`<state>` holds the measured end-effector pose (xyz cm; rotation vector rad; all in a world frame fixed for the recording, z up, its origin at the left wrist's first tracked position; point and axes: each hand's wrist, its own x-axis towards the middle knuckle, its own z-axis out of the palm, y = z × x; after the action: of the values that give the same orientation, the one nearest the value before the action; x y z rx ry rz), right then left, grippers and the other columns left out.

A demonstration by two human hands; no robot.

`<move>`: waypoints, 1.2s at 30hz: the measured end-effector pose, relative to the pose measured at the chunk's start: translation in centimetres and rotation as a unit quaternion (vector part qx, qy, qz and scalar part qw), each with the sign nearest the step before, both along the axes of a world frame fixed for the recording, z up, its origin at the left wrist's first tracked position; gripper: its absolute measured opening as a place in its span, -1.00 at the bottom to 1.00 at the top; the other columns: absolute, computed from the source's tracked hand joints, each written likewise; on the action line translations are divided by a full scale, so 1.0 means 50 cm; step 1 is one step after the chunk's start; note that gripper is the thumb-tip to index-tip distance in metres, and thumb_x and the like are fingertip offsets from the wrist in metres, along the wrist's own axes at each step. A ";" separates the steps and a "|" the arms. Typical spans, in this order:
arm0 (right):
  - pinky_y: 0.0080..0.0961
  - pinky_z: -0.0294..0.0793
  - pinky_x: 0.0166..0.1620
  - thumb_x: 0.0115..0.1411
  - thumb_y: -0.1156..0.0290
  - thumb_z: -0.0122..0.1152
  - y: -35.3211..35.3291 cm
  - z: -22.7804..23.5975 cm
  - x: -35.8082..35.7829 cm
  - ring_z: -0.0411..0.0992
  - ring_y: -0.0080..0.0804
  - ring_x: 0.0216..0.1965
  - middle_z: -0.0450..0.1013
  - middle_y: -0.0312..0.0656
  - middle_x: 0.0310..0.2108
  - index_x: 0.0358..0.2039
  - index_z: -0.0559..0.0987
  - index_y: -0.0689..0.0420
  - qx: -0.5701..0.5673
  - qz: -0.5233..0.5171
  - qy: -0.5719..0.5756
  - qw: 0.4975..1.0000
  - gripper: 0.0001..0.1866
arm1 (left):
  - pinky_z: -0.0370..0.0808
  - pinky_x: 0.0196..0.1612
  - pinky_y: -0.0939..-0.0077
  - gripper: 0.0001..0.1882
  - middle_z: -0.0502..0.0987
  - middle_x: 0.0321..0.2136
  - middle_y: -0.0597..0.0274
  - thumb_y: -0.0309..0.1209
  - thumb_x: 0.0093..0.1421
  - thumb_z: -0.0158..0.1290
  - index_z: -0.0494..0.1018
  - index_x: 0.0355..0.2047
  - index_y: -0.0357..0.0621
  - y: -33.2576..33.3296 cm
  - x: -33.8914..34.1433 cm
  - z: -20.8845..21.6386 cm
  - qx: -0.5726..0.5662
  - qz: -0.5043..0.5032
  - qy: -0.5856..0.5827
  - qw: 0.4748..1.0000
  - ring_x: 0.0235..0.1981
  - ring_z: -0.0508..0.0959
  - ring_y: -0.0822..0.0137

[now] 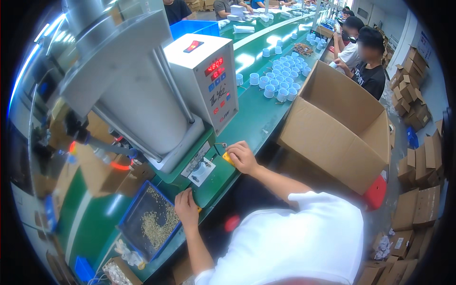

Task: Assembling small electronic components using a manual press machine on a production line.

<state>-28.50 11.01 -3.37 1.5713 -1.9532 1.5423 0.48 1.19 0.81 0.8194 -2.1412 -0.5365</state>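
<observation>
A bench press with a grey cylinder head (147,95) stands on a green base (213,187) in front of me. My right hand (242,156) has its fingers curled over a small yellow button box (228,158) at the base's right side. At the near left corner, my left hand (186,209) is bent over a similar yellow piece (199,209), mostly hidden beneath it. Between the hands, a pale cup-like shape (201,170) shows on a white card. The white control box (199,71) with a lit red display is fixed beside the cylinder.
A blue-rimmed tray (124,219) of small pale metal parts lies left of my left hand. Many light-blue cups (280,78) stand along the green bench. A large open carton (332,123) is at my right. Other people sit farther along; flattened cartons (418,206) pile at the right.
</observation>
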 end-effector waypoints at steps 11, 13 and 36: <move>-0.16 0.43 0.04 0.26 0.50 0.14 -0.009 -0.039 -0.017 0.54 -0.02 -0.19 0.62 -0.06 -0.21 -0.30 0.64 0.22 -0.042 0.017 0.010 0.999 -0.88 | 0.57 -0.14 0.24 -0.88 0.68 -0.28 0.03 -0.53 0.23 0.21 0.66 -0.22 -0.25 -0.005 0.002 0.008 0.048 -0.035 0.004 0.998 -0.23 0.65 0.01; -0.17 0.42 0.05 0.25 0.50 0.13 -0.010 -0.037 -0.022 0.54 -0.06 -0.16 0.63 -0.08 -0.21 -0.31 0.64 0.21 -0.037 0.024 0.009 0.999 -0.88 | 0.58 -0.15 0.31 -0.86 0.68 -0.29 0.01 -0.55 0.19 0.26 0.66 -0.23 -0.28 -0.019 -0.004 0.021 0.032 -0.055 0.024 0.998 -0.27 0.67 0.05; -0.29 0.43 0.05 0.27 0.51 0.13 -0.010 -0.025 -0.003 0.48 -0.15 -0.09 0.64 -0.18 -0.16 -0.29 0.67 0.19 -0.042 0.022 0.002 0.999 -0.86 | 0.63 -0.04 0.35 -0.62 0.70 -0.11 0.02 -0.46 0.15 0.38 0.62 -0.03 -0.27 -0.153 -0.119 0.145 0.009 -0.136 -0.087 0.987 -0.10 0.69 0.20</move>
<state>-28.67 10.49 -4.63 1.5926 -1.8378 1.6150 -5.47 -6.48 8.05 0.6040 -2.4325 -0.6452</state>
